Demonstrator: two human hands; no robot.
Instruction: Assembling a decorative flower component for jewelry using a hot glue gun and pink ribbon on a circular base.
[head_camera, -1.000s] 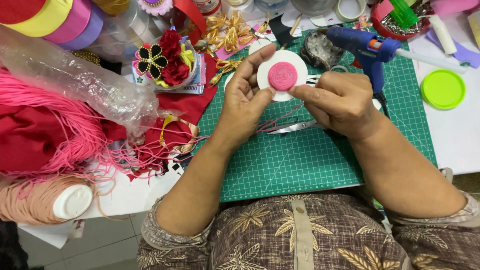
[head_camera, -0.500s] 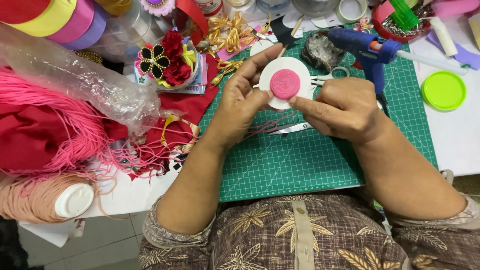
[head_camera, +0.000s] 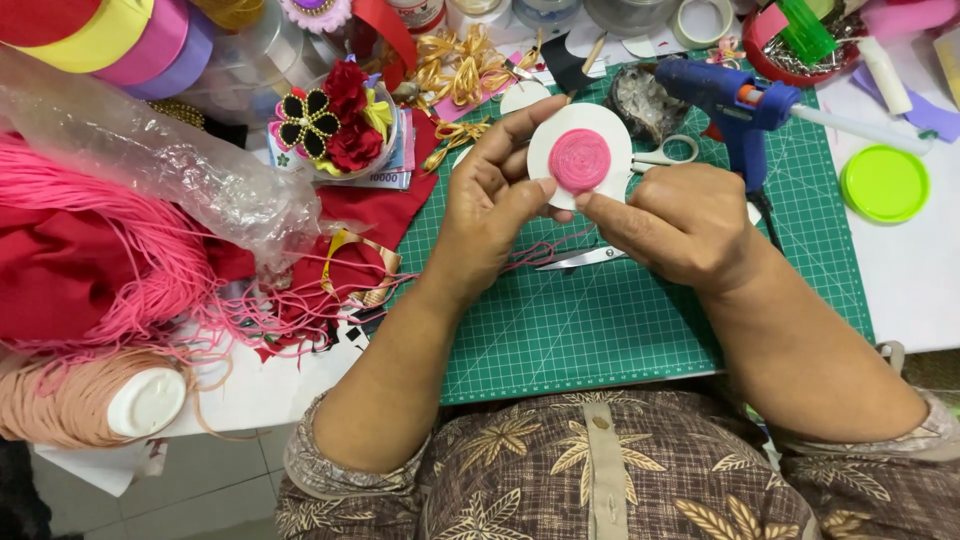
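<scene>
Here the white disc (head_camera: 548, 150) with its pink coiled cord centre (head_camera: 580, 160) sits above the green cutting mat (head_camera: 600, 320), pinched between both hands. The left hand (head_camera: 490, 210) curls its fingers behind the rim, thumb on the front; the right hand (head_camera: 685, 225) presses thumb and forefinger at the coil's lower edge. A blue glue gun (head_camera: 735, 100) lies just beyond, a lime lid (head_camera: 885, 183) to the right.

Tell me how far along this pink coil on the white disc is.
Done: a tight pink cord spiral covers the middle of the white disc. In hand: the left hand holds the disc while the right hand presses the coil's edge. Left: a wide white ring is bare, and loose pink cord trails below.
</scene>
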